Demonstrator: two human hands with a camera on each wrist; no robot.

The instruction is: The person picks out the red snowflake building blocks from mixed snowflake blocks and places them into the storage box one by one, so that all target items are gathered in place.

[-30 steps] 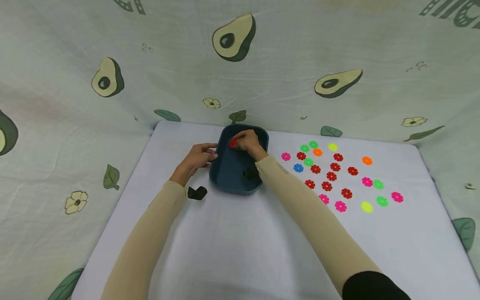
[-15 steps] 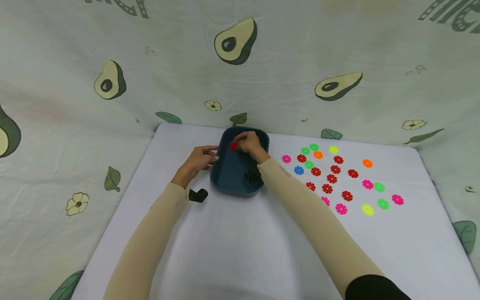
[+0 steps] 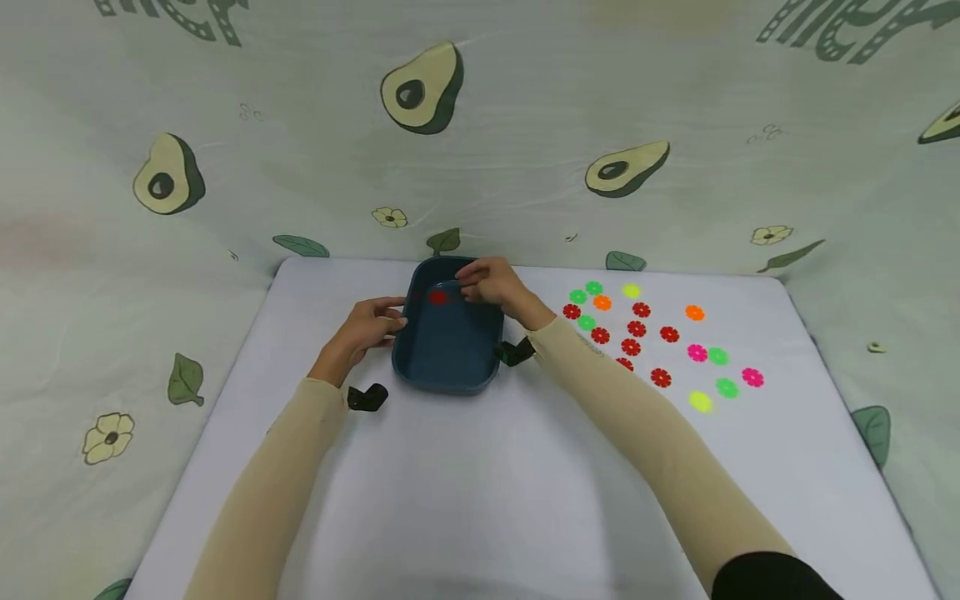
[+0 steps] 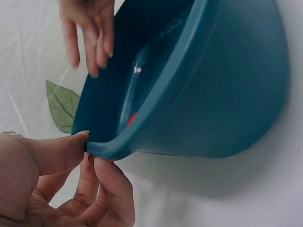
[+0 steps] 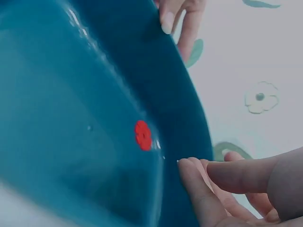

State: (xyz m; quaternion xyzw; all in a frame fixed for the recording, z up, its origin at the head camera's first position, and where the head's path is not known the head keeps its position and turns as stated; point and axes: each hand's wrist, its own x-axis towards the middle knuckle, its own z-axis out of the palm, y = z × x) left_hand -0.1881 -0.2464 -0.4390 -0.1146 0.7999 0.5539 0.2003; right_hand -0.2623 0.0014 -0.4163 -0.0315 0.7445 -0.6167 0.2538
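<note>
A dark blue tray stands near the table's back edge. One red flower-shaped disc lies on its floor, close to the far end; the right wrist view shows this red disc plainly. My left hand pinches the tray's left rim between thumb and fingers, as the left wrist view confirms for that hand. Over the tray's far right part hovers my right hand, its fingers loosely extended. Nothing shows between the right hand's fingers.
Several flower-shaped discs in red, green, pink, orange and yellow lie spread on the white table right of the tray, among them a red disc. A black piece sits at each wrist. A printed cloth hangs behind the table.
My right hand has let go of the red disc, which now lies in the tray, and has risen slightly rightward. My left hand keeps its hold on the rim. The head view has shifted.
</note>
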